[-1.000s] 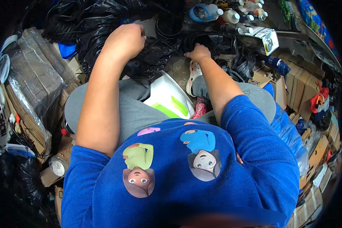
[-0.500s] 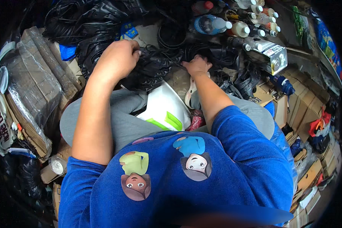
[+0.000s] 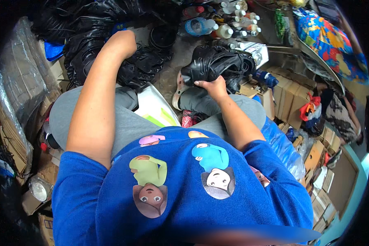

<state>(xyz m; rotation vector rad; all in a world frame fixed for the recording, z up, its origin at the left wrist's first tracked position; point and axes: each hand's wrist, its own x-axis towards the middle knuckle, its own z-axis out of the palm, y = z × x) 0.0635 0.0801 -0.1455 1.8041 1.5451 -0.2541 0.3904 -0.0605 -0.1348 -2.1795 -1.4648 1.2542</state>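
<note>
At upper centre, the right hand (image 3: pixel 214 87) grips a black bundle (image 3: pixel 223 61). Upper left, near a black heap (image 3: pixel 145 65), the left hand (image 3: pixel 125 43) hides its grip; I cannot tell its state.

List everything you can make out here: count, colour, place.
Glossy bundle: one, black, upper centre
Glossy heap: one, black, upper left
Bottles: over ten, mixed, top centre
Box: one, mostly white, below the bottles
Container: one, white and green, centre
Cardboard: many pieces, brown, both sides
Plastic sheeting: some, blue, right
Floral cloth: one, multicoloured, upper right
Crumpled item: one, red-orange, right
Clog: one, pale, upper centre
Shirt: one, blue, bottom centre
Trousers: one pair, grey, centre
Left hand: one, bare, by the heap
Right hand: one, bare, gripping the bundle
</note>
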